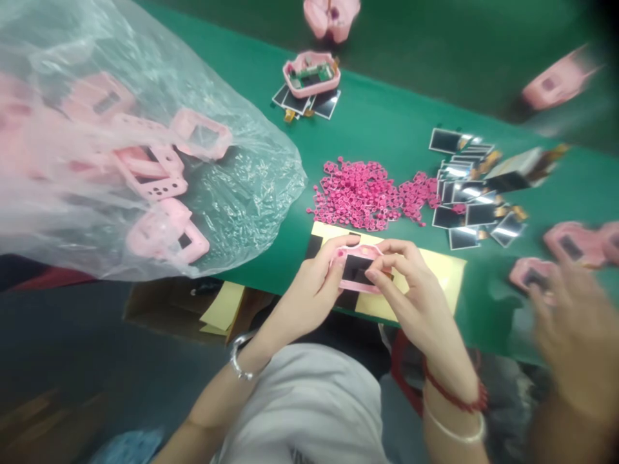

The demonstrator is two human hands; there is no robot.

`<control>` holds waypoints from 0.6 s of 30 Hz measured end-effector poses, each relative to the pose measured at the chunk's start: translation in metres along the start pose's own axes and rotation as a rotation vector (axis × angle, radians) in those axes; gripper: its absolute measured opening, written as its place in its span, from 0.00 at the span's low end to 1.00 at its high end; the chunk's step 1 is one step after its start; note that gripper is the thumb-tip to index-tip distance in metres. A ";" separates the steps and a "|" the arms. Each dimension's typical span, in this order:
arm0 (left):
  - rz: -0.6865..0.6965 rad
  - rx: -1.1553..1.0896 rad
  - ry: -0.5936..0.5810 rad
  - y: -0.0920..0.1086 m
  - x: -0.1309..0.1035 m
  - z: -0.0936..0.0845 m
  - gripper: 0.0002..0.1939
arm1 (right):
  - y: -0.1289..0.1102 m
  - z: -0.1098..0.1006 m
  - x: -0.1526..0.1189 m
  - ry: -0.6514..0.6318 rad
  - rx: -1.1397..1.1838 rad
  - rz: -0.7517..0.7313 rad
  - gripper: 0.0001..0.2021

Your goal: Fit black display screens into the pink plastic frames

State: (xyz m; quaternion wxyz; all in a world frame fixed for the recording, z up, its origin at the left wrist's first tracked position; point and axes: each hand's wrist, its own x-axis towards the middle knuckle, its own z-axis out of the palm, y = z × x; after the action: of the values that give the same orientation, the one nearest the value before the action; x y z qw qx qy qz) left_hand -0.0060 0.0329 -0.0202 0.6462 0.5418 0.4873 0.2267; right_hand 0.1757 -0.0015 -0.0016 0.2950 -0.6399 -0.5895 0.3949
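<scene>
My left hand (314, 283) and my right hand (409, 283) together hold a pink plastic casing (355, 265) with a dark rectangular window, just above a yellow mat (442, 270) at the near edge of the green table (387, 129). My left thumb lies on the casing's left end. My right fingertips pinch at its right side. A heap of small magenta buttons (360, 193) lies just beyond the mat.
A clear plastic bag (145, 129) full of pink casings fills the left. Small black screens (474, 193) are scattered at the right. Another casing (312, 74) sits on screens at the back. A co-worker's blurred hand (575, 322) reaches near pink casings (573, 241) at the right.
</scene>
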 end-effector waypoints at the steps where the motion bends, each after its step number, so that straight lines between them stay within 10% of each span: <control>1: 0.001 -0.004 -0.001 0.000 0.000 0.000 0.18 | 0.000 0.002 0.001 -0.001 -0.018 -0.004 0.07; 7: 0.012 -0.032 0.024 0.002 -0.001 0.001 0.18 | 0.013 -0.001 -0.001 0.085 -0.128 -0.107 0.05; 14: -0.006 -0.060 0.018 0.007 -0.006 0.004 0.19 | 0.086 -0.116 -0.069 0.298 -0.311 -0.175 0.11; 18: 0.086 0.197 0.041 0.011 -0.009 -0.015 0.22 | 0.131 -0.136 -0.101 0.407 -0.357 -0.028 0.08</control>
State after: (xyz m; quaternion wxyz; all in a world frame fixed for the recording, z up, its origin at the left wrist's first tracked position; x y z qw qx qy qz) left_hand -0.0198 0.0363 -0.0054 0.5695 0.6184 0.4964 0.2163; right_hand 0.3609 -0.1062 -0.0260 0.2954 -0.7396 -0.5873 0.1440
